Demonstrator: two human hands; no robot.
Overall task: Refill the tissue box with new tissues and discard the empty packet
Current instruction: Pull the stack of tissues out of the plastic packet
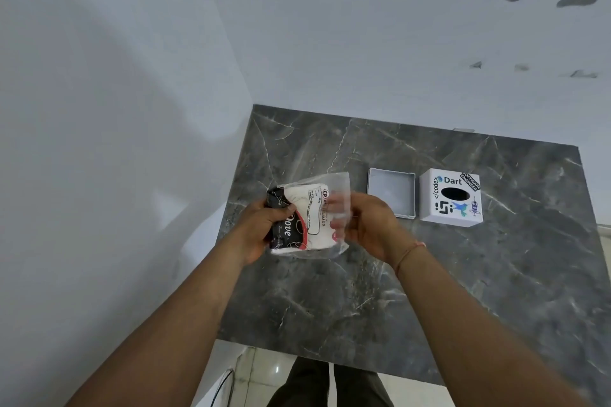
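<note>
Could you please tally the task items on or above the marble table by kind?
Tissue packet, held in both hands: 1
White box cover with stickers: 1
Grey box base tray: 1
Total: 3

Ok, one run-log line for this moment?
phase: opening packet | both hands: left hand, right hand hold tissue packet | tissue box, tray on counter

Single head-worn wide-angle view, looking steeply forward and down from above onto a dark marble bench [429,274]; walls meet at eleven o'clock, floor shows at six o'clock.
</note>
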